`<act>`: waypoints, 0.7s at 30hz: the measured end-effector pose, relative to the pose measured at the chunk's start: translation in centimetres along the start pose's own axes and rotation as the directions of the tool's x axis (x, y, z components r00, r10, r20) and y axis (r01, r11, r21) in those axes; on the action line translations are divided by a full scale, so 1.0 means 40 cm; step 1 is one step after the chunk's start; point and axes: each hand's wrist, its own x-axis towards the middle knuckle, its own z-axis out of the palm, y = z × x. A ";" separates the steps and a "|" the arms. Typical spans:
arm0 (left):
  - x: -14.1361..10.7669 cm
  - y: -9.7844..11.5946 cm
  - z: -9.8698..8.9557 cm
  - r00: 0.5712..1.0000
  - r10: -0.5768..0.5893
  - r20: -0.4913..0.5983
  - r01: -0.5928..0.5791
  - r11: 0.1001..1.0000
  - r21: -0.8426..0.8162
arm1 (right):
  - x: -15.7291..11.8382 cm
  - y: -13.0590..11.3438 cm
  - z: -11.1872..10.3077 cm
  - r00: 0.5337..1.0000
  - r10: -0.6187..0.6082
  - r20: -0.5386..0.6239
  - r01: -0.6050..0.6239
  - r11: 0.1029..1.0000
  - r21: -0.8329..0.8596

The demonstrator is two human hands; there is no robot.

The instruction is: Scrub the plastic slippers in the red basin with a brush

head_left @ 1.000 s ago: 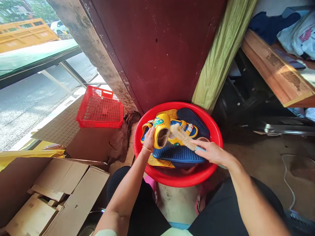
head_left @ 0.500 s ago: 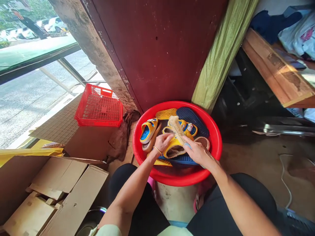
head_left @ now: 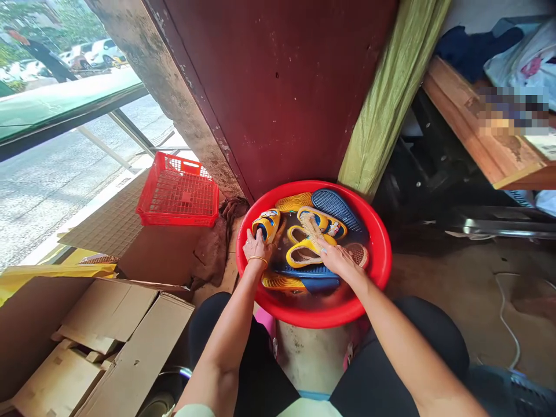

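Note:
A red basin (head_left: 380, 249) holds dark water with several sandals and slippers in it. At its left side my left hand (head_left: 256, 244) grips the heel end of a yellow sandal (head_left: 270, 220) with a blue insole. My right hand (head_left: 333, 255) is closed around a pale scrubbing brush (head_left: 311, 225), its bristle end over the middle shoes. Just under the brush lies a yellow shoe (head_left: 299, 255) with a wide opening. A blue slipper (head_left: 332, 205) rests sole up at the back, and a yellow sole (head_left: 284, 282) shows at the front.
Left of the basin are a red plastic crate (head_left: 180, 197), a brown cloth (head_left: 212, 246) and an open cardboard box (head_left: 139, 347). A dark red door (head_left: 278, 104) and a green curtain (head_left: 382, 104) stand behind. On the right is a wooden shelf (head_left: 473, 127). A person (head_left: 46, 58) is outside.
My left hand has moved left from the middle yellow shoe to the sandal at the basin's side. My right hand and the brush have come slightly lower and left. The middle shoe lies lower.

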 end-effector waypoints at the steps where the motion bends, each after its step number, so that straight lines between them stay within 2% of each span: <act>1: -0.003 0.002 -0.002 1.000 -0.002 0.013 0.001 1.000 0.021 | 0.005 -0.002 0.002 1.000 0.001 -0.001 -0.001 1.000 0.001; 5: -0.007 0.005 -0.019 0.999 -0.012 0.030 0.013 1.000 -0.024 | 0.025 -0.006 0.016 1.000 0.023 -0.005 -0.023 1.000 0.001; 9: -0.012 0.007 -0.040 0.998 -0.041 -0.041 0.025 0.940 -0.341 | 0.039 0.003 0.021 0.999 0.037 0.016 -0.037 0.999 0.007; 12: -0.031 0.025 -0.052 0.999 0.010 -0.047 -0.036 0.797 -0.602 | 0.040 0.014 0.015 0.998 0.040 0.039 -0.042 0.999 0.031; 14: -0.053 0.045 -0.054 0.996 0.084 0.022 -0.037 0.636 -0.770 | 0.039 0.021 0.009 0.998 0.049 0.041 -0.052 0.997 0.065; 16: -0.078 0.066 -0.051 0.973 0.178 0.145 0.046 0.468 -0.883 | 0.039 0.028 0.006 0.999 0.040 0.027 -0.044 0.987 0.154; 17: -0.090 0.075 -0.049 0.953 0.219 0.210 0.105 0.413 -0.905 | 0.040 0.032 0.005 0.999 0.030 0.024 -0.034 0.979 0.202; 19: -0.107 0.087 -0.045 0.913 0.271 0.304 0.189 0.379 -0.906 | 0.043 0.042 0.006 0.999 0.020 0.044 -0.032 0.951 0.307; 21: -0.114 0.090 -0.044 0.893 0.287 0.347 0.221 0.393 -0.893 | 0.048 0.051 0.009 0.996 0.037 0.086 -0.070 0.910 0.410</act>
